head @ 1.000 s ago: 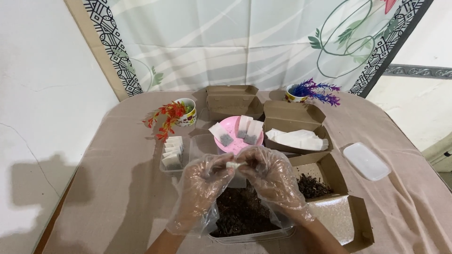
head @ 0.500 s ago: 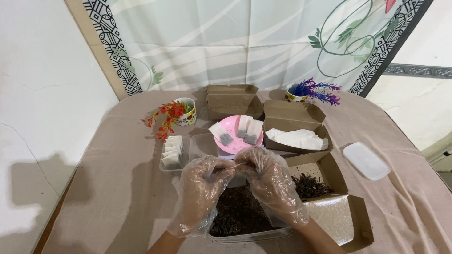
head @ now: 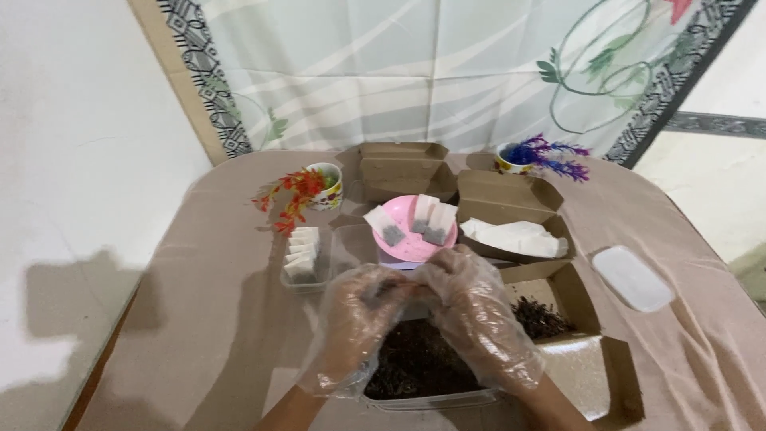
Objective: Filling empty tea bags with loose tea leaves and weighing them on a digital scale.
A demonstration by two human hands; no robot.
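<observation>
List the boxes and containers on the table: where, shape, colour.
Closed cardboard box: back centre, brown, rectangular.
Open cardboard box: right of the pink bowl, brown, holds white sheets.
Open cardboard box: front right, brown, dark loose material inside.
Clear tub: under both gloved hands, dark material.
Clear tray: left, white sachets.
White lid: far right, flat, rounded rectangle.
</observation>
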